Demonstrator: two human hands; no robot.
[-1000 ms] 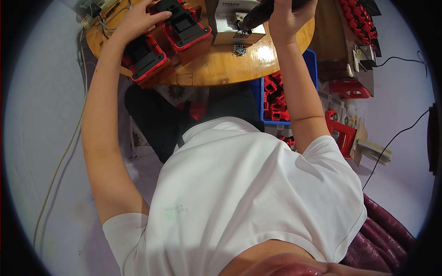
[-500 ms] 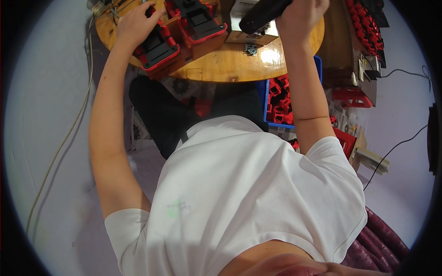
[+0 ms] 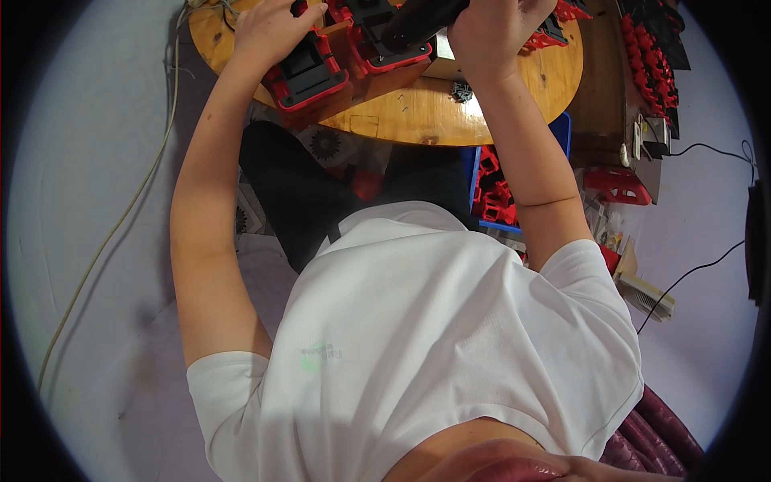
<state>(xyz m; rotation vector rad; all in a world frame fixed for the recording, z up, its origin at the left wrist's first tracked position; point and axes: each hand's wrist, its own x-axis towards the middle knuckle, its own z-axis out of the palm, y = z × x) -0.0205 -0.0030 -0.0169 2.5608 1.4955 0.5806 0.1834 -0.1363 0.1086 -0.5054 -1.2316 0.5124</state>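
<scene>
Head view: what has been altered?

— The black tool (image 3: 424,22), gripped in the right hand (image 3: 496,38), has been shifted from the box (image 3: 442,68) to over the near end of the right red-black case (image 3: 389,56), on the counter (image 3: 377,122).

— What is implied?

— Work there, apparently. The left case (image 3: 312,79) is partly covered by the left hand (image 3: 275,30); whether it is gripped cannot be told.

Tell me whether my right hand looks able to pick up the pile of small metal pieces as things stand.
Probably not yet: the right hand is holding a black tool. Otherwise the way looks free, since the pile lies uncovered on the table, near the wrist.
</scene>
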